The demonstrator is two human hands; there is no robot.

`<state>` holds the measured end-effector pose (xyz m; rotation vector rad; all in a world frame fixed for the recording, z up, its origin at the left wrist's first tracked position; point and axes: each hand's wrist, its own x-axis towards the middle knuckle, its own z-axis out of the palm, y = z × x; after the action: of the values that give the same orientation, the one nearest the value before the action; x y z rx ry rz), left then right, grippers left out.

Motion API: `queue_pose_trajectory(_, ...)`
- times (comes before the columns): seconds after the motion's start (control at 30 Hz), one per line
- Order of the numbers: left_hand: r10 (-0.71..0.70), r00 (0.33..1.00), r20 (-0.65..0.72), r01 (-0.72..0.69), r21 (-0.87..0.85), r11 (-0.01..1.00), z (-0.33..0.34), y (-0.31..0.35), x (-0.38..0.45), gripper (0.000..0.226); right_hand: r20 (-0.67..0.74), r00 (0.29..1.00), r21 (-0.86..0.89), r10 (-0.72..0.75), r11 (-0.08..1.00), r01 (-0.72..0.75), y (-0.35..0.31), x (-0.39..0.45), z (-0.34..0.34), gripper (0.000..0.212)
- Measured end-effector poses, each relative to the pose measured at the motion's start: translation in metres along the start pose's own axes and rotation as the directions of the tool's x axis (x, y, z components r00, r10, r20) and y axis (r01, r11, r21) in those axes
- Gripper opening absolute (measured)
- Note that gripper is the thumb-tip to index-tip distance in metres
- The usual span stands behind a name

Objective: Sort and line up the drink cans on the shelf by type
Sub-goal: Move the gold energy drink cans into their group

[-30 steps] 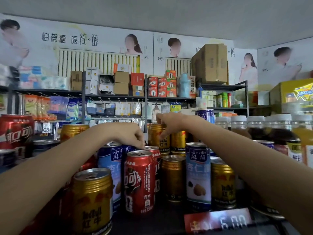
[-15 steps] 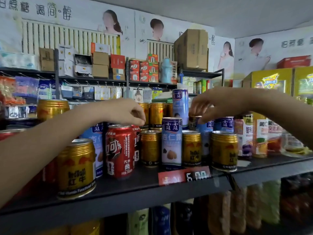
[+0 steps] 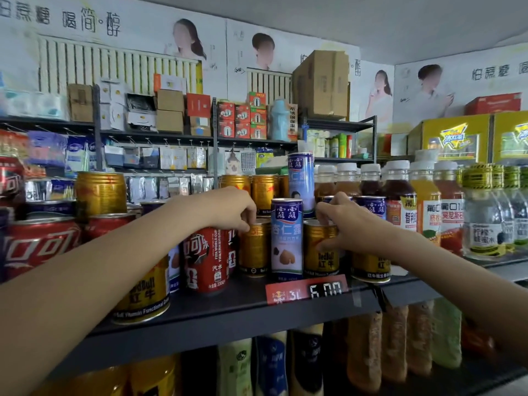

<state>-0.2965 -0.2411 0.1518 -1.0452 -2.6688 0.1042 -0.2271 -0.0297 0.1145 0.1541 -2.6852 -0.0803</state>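
Mixed cans stand on the dark shelf (image 3: 228, 315). My left hand (image 3: 228, 208) reaches over a red cola can (image 3: 205, 258), and its curled fingertips hold the top rim of a gold Red Bull can (image 3: 253, 247). A tall blue-and-white almond drink can (image 3: 287, 238) stands between my hands. My right hand (image 3: 343, 221) grips a second gold Red Bull can (image 3: 320, 255), fingers over its top and thumb on its front. Another gold can (image 3: 370, 267) stands partly hidden under my right wrist.
More red cola cans (image 3: 40, 244) and gold cans (image 3: 143, 292) crowd the left, one gold can (image 3: 101, 192) stacked higher. Gold cans (image 3: 263, 192) and a tall blue can (image 3: 301, 181) stand at the back. Bottles (image 3: 423, 201) fill the right. A red price tag (image 3: 305, 291) hangs on the shelf lip.
My right hand came forward and down from the back cans onto a front gold can. My left hand shifted right from above the cola can to the neighbouring gold can's rim.
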Motion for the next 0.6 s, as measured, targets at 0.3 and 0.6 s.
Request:
queue_pose_trajectory(0.3, 0.025, 0.999, -0.045, -0.021, 0.089, 0.996, 0.002, -0.003, 0.012, 0.021, 0.000, 1.000, 0.058, 0.027, 0.998, -0.027, -0.004, 0.005, 0.005, 0.045)
queue_pose_trajectory(0.6, 0.027, 0.997, 0.068, -0.036, 0.135, 0.990, -0.011, -0.004, 0.006, 0.041, -0.172, 0.984, 0.179, -0.041, 0.981, 0.072, -0.016, 0.010, -0.024, 0.038)
